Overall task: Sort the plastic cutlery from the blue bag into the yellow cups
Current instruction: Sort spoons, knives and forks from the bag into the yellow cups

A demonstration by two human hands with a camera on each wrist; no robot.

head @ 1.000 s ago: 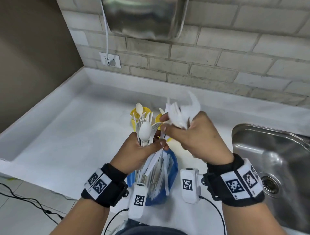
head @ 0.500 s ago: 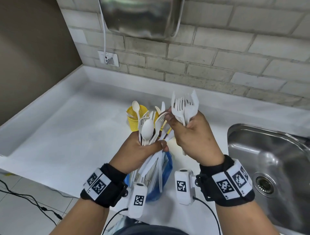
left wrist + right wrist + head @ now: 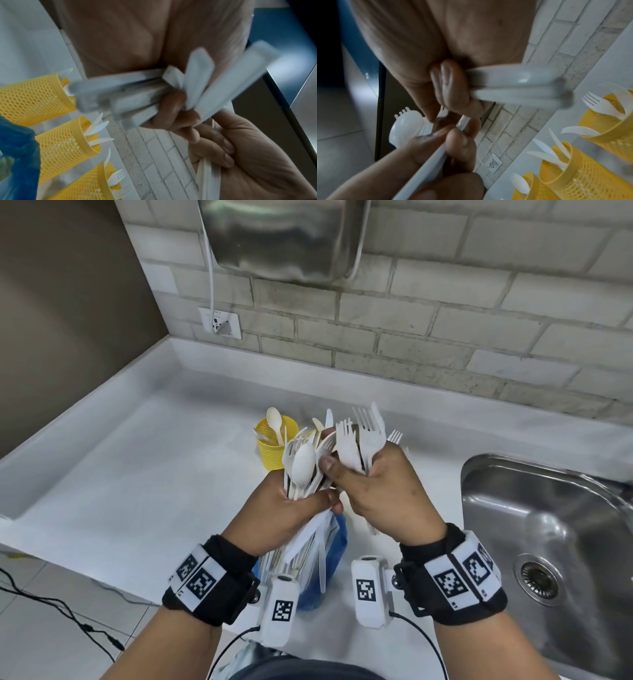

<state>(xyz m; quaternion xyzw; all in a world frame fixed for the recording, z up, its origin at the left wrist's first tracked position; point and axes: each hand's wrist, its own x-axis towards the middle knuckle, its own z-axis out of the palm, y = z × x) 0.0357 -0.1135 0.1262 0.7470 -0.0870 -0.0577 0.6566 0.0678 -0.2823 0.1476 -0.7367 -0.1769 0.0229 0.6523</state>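
Observation:
My left hand [image 3: 308, 501] grips a mixed bundle of white plastic cutlery [image 3: 303, 465], with a spoon bowl in front, above the blue bag [image 3: 330, 559]. My right hand [image 3: 349, 470] holds several forks [image 3: 363, 436] upright, and its thumb touches the left hand's bundle. Three yellow mesh cups stand behind the hands. One cup holds spoons [image 3: 537, 189], one holds knives [image 3: 583, 171] and one holds forks [image 3: 611, 121]. In the head view only the spoon cup [image 3: 270, 453] shows plainly. In the left wrist view the bundle's handles [image 3: 137, 97] fan out from my fingers.
The white counter [image 3: 137, 460] ends in a raised rim at the left and back. A steel sink [image 3: 548, 525] lies at the right. On the brick wall are a metal hand dryer [image 3: 284, 237] and a socket [image 3: 221, 323]. Cables lie on the floor at the lower left.
The forks in my right hand went from a blurred tilt to upright. That hand has closed in on the left hand's bundle, thumb now against it. The left hand has stayed almost still.

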